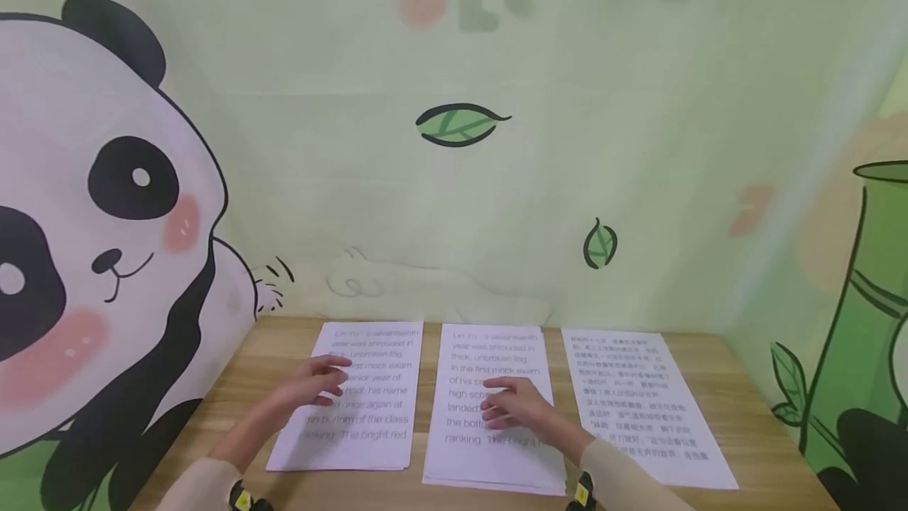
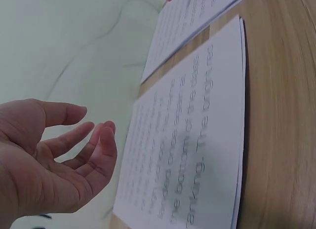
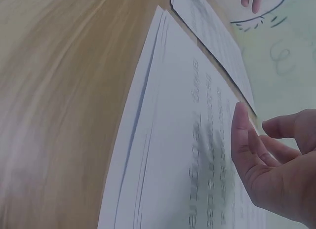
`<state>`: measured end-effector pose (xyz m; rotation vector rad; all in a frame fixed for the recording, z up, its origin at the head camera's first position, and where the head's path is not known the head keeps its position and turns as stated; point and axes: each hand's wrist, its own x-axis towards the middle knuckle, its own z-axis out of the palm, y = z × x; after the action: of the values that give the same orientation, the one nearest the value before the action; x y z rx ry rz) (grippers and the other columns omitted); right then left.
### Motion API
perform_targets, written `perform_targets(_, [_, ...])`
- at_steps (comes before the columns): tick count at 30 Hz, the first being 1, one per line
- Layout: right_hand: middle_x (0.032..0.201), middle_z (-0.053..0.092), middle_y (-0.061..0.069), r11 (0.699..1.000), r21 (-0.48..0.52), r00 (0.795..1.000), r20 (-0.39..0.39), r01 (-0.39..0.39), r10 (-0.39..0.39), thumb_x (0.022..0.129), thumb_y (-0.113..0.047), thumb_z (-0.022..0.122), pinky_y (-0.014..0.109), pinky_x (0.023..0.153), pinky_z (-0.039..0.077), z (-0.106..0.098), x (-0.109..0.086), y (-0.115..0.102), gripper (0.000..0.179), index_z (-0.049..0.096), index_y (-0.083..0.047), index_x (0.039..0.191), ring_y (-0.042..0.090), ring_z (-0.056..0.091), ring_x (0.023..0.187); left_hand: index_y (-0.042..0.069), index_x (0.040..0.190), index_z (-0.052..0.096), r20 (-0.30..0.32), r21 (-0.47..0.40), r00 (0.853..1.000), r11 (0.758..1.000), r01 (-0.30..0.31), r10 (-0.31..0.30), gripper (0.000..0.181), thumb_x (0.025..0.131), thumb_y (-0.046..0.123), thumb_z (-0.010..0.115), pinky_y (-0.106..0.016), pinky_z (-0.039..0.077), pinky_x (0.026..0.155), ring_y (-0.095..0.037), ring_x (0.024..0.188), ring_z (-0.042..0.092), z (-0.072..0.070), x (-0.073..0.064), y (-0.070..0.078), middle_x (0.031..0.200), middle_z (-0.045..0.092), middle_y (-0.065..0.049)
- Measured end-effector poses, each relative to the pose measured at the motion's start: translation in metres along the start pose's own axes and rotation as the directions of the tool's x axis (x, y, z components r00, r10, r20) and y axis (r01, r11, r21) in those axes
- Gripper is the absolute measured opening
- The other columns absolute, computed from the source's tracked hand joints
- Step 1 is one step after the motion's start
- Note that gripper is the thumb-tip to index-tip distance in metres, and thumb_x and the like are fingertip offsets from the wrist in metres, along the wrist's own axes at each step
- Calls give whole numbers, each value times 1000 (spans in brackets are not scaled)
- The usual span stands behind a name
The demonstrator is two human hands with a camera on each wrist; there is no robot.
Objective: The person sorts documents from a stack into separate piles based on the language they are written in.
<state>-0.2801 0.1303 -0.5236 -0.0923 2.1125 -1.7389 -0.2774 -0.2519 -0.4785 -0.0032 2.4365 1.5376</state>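
My left hand (image 1: 312, 385) hovers over the left stack of printed paper (image 1: 362, 448), its fingers loosely bent with nothing between them. In the left wrist view that same hand (image 2: 64, 160) shows a gap between thumb and fingers. Over the middle stack of printed paper (image 1: 461, 460) hangs my right hand (image 1: 518, 408), also relaxed and holding nothing. The right wrist view has the right hand (image 3: 276, 165) above the sheets (image 3: 163, 140), whose edges are slightly fanned. Both stacks carry large English text, partly covered by the hands in the head view.
A sheet with smaller Chinese text (image 1: 638, 416) lies at the right of the wooden table (image 1: 752, 408). Behind the table hangs a pale green cloth backdrop (image 1: 340, 164) printed with a panda (image 1: 92, 140), leaves and bamboo (image 1: 844, 322).
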Motion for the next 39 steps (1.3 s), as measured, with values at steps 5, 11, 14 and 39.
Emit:
perform_targets(5, [108, 71, 22, 1000, -27, 998, -64, -8, 6, 100, -6, 53, 37, 78, 64, -26, -7, 11, 45, 49, 10, 142, 21, 74, 87, -4, 137, 56, 91, -9, 995, 999, -35, 36, 42, 101, 17, 60, -38, 60, 83, -25, 99, 66, 17, 4, 10, 127, 62, -25])
perform_targets(11, [110, 70, 23, 999, -23, 992, -126, -31, 28, 100, -7, 53, 39, 81, 64, -58, -24, 24, 46, 48, 12, 142, 21, 73, 88, -3, 137, 57, 180, -21, 982, 998, -60, 62, 41, 101, 16, 60, -39, 60, 84, -25, 98, 67, 40, 2, 26, 125, 63, -25])
perform_targets(14, [108, 70, 21, 998, -17, 985, -161, -59, 56, 100, -7, 54, 38, 80, 64, -68, -33, 30, 47, 47, 12, 143, 19, 73, 85, -2, 137, 57, 224, -29, 972, 998, -64, 68, 41, 101, 18, 60, -41, 60, 85, -23, 97, 67, 53, 1, 30, 125, 64, -24])
perform_targets(39, [95, 66, 13, 963, -174, 961, -220, -208, 168, 98, -7, 58, 32, 66, 63, -74, -43, 38, 52, 48, 5, 147, 17, 67, 74, -14, 140, 51, 211, 68, 976, 997, 35, -49, 57, 92, 12, 66, -21, 44, 59, -11, 62, 54, 141, 23, 12, 82, 67, -7])
